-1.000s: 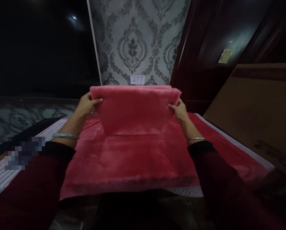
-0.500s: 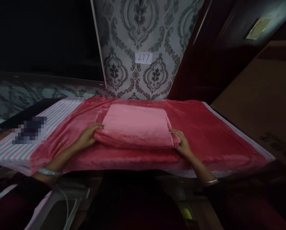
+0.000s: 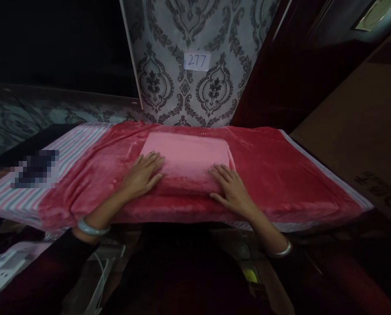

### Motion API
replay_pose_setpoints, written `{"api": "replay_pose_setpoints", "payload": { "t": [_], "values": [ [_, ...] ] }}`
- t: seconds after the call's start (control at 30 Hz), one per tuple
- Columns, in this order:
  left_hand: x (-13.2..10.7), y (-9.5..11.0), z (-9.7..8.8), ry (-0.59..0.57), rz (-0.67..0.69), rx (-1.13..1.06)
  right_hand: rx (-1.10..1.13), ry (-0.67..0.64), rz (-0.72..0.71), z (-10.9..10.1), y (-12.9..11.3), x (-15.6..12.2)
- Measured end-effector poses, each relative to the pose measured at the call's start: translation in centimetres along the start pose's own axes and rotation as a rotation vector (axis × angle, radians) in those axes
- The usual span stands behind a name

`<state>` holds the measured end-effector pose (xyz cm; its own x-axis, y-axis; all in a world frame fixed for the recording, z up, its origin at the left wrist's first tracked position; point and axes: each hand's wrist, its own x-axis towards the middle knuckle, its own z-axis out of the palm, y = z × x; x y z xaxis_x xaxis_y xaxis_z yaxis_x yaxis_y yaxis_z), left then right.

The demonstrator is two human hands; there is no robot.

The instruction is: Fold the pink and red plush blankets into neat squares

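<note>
Fingers (image 3: 153, 161) spread across folded pink cloth (image 3: 187, 153)

Forearms (image 3: 108, 211) are angled inward; left hand (image 3: 142, 176) and right hand (image 3: 232, 189) are laid palm-down toward the cloth's near corners, thumbs (image 3: 155, 181) parted from fingers. The cloth is set midway along the red cover (image 3: 277, 173), before patterned wallpaper (image 3: 184, 111).

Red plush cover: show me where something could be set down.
Widest room: the cover right of the folded pink plush blanket. Smaller, wrinkled: between blanket and striped white cloth at left. Crowded: blanket's near half, under left hand and right hand.
</note>
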<state>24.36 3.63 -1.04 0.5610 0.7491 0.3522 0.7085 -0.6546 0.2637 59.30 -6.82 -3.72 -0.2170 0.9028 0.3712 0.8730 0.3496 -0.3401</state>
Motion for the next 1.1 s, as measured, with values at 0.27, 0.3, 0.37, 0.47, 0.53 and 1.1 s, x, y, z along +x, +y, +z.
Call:
{"api": "replay_pose_setpoints", "payload": {
  "t": [0.27,0.3,0.37,0.47,0.53,1.1],
  "values": [
    [-0.8,-0.4,5.0,-0.102,-0.003,0.15,-0.18,-0.049,0.006,3.5,2.2,-1.3],
    [-0.9,-0.7,5.2,-0.089,0.002,0.154,-0.161,-0.029,0.001,3.7,2.3,-1.5],
    [-1.0,-1.1,5.3,-0.079,0.01,0.16,-0.085,0.002,-0.007,3.6,2.5,-1.6],
    [-0.9,-1.1,4.8,-0.083,0.014,0.152,0.081,0.112,0.064,2.7,3.0,-1.7],
    [-0.7,-0.6,4.5,-0.08,0.028,0.132,0.159,0.231,0.189,1.8,3.5,-1.8],
    [-1.9,-4.0,0.6,0.225,-0.551,-0.251,0.258,0.404,0.421,2.2,3.1,-1.7]
  ]
}}
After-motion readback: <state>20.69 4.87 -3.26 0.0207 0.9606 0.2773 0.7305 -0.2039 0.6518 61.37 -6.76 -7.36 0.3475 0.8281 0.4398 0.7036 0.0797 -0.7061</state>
